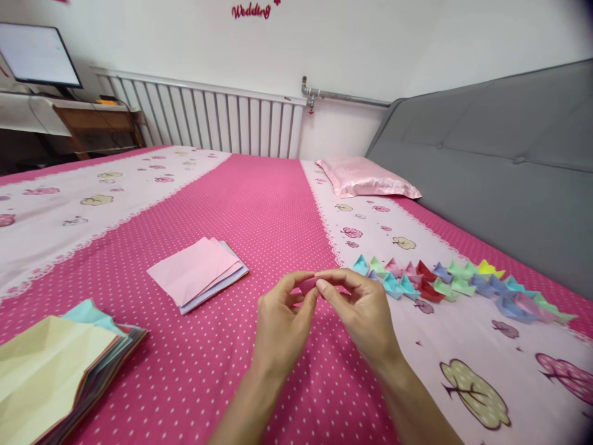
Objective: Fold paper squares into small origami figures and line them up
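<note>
Between the fingertips of both hands is a small folded piece of dark pink paper [307, 285]. My left hand [283, 315] pinches it from the left, thumb and index finger closed on it. From the right, my right hand [364, 309] grips the same piece with thumb and forefinger. Most of the paper is hidden behind the fingers, so its full shape cannot be made out. Just beyond my right hand, rows of small folded paper boats [430, 292] in blue, green, red, purple, pink and yellow stand on the bedsheet.
A short stack of pink and lilac paper sheets [194, 269] lies left of my hands. Nearer, a thicker stack of creased paper [41, 364] has a cream sheet on top. A pink pillow [365, 178] rests by the grey headboard [486, 154]. Behind the bed is a white radiator [208, 114].
</note>
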Demonstrator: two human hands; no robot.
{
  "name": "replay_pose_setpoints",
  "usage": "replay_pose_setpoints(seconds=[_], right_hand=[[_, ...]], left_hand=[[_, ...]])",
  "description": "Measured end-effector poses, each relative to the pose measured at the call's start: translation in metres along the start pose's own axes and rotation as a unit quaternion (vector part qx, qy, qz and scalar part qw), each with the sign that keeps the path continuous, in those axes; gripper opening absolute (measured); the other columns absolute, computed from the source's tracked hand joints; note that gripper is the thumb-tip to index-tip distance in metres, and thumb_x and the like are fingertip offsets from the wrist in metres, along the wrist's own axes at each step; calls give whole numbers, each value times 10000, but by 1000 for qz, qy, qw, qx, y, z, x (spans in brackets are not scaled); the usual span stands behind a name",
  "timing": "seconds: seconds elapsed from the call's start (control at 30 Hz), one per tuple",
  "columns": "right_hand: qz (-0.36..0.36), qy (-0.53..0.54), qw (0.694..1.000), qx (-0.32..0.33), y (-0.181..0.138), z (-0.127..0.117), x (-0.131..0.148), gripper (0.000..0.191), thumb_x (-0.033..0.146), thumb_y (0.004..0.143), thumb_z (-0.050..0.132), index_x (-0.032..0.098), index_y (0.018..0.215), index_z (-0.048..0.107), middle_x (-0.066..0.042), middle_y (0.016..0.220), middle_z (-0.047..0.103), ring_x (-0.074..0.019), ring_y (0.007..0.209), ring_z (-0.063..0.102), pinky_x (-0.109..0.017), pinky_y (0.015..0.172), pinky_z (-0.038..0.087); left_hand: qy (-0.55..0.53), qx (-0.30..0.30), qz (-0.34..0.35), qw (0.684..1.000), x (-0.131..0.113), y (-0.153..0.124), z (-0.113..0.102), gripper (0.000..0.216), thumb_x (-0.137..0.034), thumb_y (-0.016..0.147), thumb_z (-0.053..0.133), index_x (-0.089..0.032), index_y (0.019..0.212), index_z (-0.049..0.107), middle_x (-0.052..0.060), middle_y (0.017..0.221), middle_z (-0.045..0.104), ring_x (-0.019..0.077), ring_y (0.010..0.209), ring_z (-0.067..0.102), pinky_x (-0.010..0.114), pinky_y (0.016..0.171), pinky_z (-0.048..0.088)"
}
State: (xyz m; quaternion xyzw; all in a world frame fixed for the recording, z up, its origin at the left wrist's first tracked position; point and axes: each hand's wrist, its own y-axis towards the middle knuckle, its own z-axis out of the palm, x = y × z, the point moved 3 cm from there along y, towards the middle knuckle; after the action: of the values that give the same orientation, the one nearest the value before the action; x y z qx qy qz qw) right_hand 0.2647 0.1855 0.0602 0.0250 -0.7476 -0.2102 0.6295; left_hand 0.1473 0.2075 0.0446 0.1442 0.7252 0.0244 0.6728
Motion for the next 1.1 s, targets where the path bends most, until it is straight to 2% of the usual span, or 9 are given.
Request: replay_pose_setpoints(seconds=[0.17, 0.33, 0.6, 0.77, 1.1], right_hand=[[-15, -30, 999, -6, -1, 1, 1, 171, 208, 776, 574, 210, 913, 676, -40, 880, 682, -162, 794, 633, -305, 718, 534], [-28, -59, 998, -13, -1, 1, 1, 184, 197, 764, 576, 215, 913, 683, -36, 881, 687, -164, 787, 640, -303, 721, 537], [-33, -68, 997, -14, -2, 2, 4, 193, 186, 753, 575, 220, 903, 692, -37, 856, 692, -166, 756, 644, -305, 703, 540], [-27, -61, 998, 2, -3, 4, 7, 190, 186, 743, 585, 216, 892, 699, -41, 836, 690, -173, 756, 644, -315, 706, 542], [-36, -63, 997, -3, -1, 4, 3, 168, 204, 760, 590, 204, 885, 702, -38, 824, 685, -167, 761, 644, -302, 717, 536]], left_hand=[[92, -14, 41, 995, -1, -1, -2, 257, -317, 791, 535, -223, 1013, 626, 41, 867, 671, 162, 731, 635, 234, 567, 485], [156, -50, 105, 981, -4, -2, -3, 238, -285, 792, 528, -238, 996, 641, 39, 917, 678, 168, 767, 622, 249, 589, 501], [149, -77, 126, 978, -6, -5, -2, 218, -240, 772, 542, -207, 953, 660, 38, 859, 688, 159, 735, 622, 275, 654, 526], [194, -98, 146, 965, -8, -6, -2, 176, -229, 773, 540, -181, 898, 654, 40, 814, 683, 155, 733, 622, 280, 694, 517], [219, -119, 195, 948, -7, -9, -1, 198, -203, 774, 537, -181, 947, 630, 52, 901, 675, 153, 797, 627, 279, 739, 527]])
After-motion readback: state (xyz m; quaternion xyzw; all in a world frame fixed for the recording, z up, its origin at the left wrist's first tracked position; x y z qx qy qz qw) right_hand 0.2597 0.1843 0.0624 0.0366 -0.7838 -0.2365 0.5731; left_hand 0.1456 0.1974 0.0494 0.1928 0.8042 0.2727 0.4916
